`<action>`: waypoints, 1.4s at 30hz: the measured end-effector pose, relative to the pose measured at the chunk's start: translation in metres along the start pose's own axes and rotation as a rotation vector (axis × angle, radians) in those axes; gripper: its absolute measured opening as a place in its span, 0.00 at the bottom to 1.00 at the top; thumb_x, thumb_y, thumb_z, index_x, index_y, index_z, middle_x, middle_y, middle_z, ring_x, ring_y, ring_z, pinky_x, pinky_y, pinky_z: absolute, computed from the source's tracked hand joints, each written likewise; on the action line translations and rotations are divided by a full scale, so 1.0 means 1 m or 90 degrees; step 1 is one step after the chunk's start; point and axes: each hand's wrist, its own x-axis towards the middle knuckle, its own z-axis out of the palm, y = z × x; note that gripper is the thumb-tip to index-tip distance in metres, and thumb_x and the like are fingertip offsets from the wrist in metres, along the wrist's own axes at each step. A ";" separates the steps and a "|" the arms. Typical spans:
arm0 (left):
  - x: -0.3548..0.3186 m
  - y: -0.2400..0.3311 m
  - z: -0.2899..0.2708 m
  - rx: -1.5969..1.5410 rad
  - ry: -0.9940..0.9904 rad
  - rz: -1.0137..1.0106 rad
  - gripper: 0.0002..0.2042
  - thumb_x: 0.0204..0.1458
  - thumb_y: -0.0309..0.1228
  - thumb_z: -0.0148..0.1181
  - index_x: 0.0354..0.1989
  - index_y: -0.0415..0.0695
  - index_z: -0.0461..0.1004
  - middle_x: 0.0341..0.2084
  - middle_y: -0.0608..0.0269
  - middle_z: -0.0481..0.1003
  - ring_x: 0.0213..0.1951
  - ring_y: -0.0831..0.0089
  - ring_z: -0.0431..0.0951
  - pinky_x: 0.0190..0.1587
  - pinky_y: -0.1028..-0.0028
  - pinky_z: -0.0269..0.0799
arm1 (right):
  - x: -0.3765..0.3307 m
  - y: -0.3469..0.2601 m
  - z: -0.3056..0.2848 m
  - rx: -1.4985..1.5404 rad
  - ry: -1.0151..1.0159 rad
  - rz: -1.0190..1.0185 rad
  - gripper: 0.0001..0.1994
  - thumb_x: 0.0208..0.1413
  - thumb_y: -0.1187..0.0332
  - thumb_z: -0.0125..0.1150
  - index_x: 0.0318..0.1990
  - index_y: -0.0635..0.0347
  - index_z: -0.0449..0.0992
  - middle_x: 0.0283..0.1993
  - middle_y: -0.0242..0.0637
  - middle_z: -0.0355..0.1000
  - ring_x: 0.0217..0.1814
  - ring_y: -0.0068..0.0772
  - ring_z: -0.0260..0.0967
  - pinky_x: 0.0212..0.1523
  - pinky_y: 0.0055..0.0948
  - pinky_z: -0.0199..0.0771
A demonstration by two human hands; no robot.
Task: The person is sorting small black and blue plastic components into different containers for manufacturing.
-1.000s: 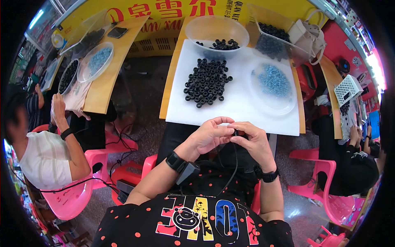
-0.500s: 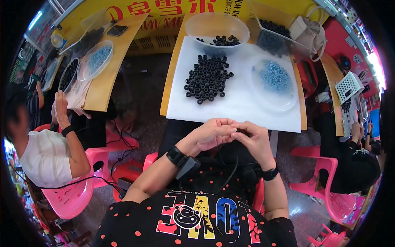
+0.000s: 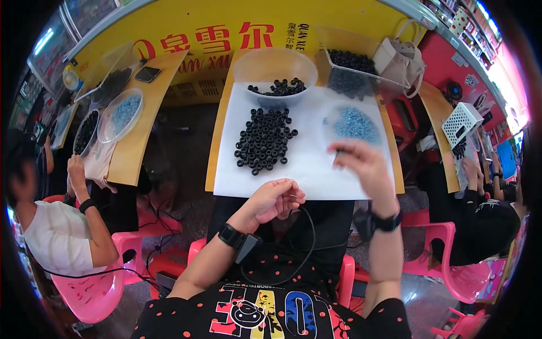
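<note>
My right hand [image 3: 366,169] is raised over the right front part of the white sheet [image 3: 316,181], smeared by motion. A small dark round piece [image 3: 339,152] shows between its thumb and fingers. My left hand [image 3: 275,201] is just off the sheet's front edge, its fingers curled in; what they hold, if anything, is hidden. On the sheet to the left lies a pile of black round pieces with holes [image 3: 262,138]. Small clear-blue pieces [image 3: 355,125] sit in a shallow clear dish on the right, beyond my right hand.
A round clear tub [image 3: 243,79] with black pieces stands at the back of the table. Beside it are a clear bin [image 3: 370,82] of black pieces and a beige bag [image 3: 400,62]. Co-workers sit left and right on pink chairs [image 3: 446,257]. A black cable [image 3: 313,237] hangs before me.
My hands have come apart. The right one has moved forward and right over the sheet, while the left has moved slightly left and nearer to me. The view has tilted a little.
</note>
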 end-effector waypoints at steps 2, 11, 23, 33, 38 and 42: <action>-0.002 -0.002 0.007 0.013 0.025 -0.010 0.13 0.68 0.37 0.47 0.37 0.42 0.72 0.38 0.58 0.79 0.41 0.69 0.80 0.43 0.74 0.78 | 0.054 -0.018 -0.031 0.089 0.035 -0.094 0.17 0.57 0.74 0.62 0.55 0.68 0.73 0.46 0.36 0.77 0.44 0.25 0.74 0.46 0.24 0.75; -0.020 -0.004 -0.006 -0.047 0.055 0.027 0.10 0.63 0.32 0.56 0.46 0.39 0.75 0.32 0.63 0.80 0.31 0.78 0.80 0.34 0.81 0.76 | 0.077 0.046 0.024 -0.359 0.009 -0.104 0.12 0.56 0.66 0.66 0.43 0.63 0.81 0.36 0.38 0.80 0.32 0.24 0.73 0.36 0.26 0.72; -0.025 0.012 0.007 0.018 0.173 0.130 0.03 0.60 0.28 0.59 0.39 0.43 0.72 0.31 0.62 0.79 0.33 0.74 0.80 0.34 0.77 0.75 | 0.026 0.080 0.083 -0.318 0.070 -0.081 0.12 0.48 0.72 0.69 0.41 0.63 0.81 0.37 0.42 0.77 0.31 0.34 0.73 0.35 0.31 0.75; 0.005 0.016 0.038 0.070 0.197 0.157 0.07 0.59 0.24 0.59 0.44 0.39 0.75 0.39 0.56 0.79 0.41 0.69 0.81 0.46 0.70 0.79 | -0.012 0.048 0.057 -0.275 0.066 -0.100 0.15 0.52 0.76 0.64 0.49 0.59 0.79 0.43 0.40 0.77 0.39 0.30 0.75 0.36 0.27 0.74; 0.009 0.017 0.039 0.070 0.186 0.113 0.08 0.60 0.25 0.58 0.45 0.38 0.75 0.40 0.54 0.79 0.41 0.67 0.81 0.44 0.71 0.79 | 0.005 0.083 -0.029 -0.443 0.280 -0.066 0.06 0.52 0.74 0.65 0.39 0.63 0.82 0.35 0.42 0.76 0.36 0.37 0.73 0.39 0.31 0.72; 0.015 0.015 0.042 0.110 0.174 0.129 0.08 0.60 0.25 0.58 0.46 0.37 0.75 0.40 0.54 0.79 0.41 0.67 0.81 0.44 0.72 0.78 | 0.026 0.103 -0.061 -0.598 0.268 -0.151 0.05 0.46 0.76 0.68 0.33 0.62 0.80 0.34 0.41 0.73 0.41 0.45 0.72 0.43 0.38 0.72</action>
